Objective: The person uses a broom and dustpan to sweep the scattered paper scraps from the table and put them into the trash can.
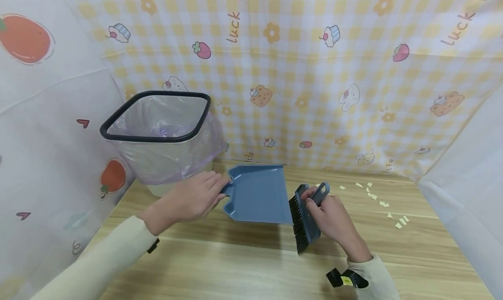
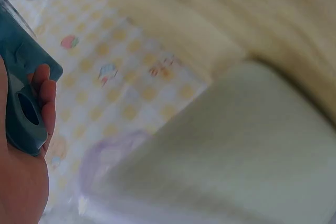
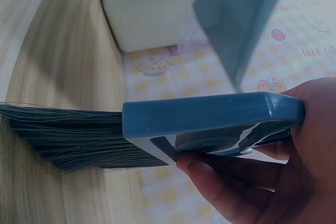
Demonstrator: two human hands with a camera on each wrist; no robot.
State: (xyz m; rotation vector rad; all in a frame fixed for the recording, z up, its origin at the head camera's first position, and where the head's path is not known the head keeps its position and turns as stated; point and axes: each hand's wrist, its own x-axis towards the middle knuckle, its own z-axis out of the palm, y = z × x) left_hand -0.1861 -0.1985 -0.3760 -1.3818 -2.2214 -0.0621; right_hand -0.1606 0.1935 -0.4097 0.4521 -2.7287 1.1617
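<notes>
We look down at a person's two hands working over a wood-grain table (image 1: 220,265). At the centre is a blue dustpan (image 1: 259,195), its flat tray facing up and its wide edge to the right; a shadow lies on the table below it.

The left hand (image 1: 198,196) is closed around the dustpan's handle (image 2: 23,135), and from the left wrist we see fingers curled against the handle's underside. The right hand (image 1: 332,217) grips a blue brush (image 1: 312,223) just right of the dustpan, thumb and fingers wrapped about its body. The dark bristles (image 1: 299,230) stand next to the dustpan's wide edge, on the side facing it; we cannot tell whether they touch that edge.

Farther right of the dustpan, past the brush, small pale scraps (image 1: 384,204) lie scattered on the table in a loose curve. To the left of the dustpan and behind it stands a pale bin (image 1: 155,138) with a black rim, lined with a translucent lilac bag (image 1: 212,138).

Behind the dustpan hangs a yellow-checked cloth (image 1: 298,81) printed with flowers, strawberries and cupcakes. Both arms wear cream sleeves (image 1: 118,243).
</notes>
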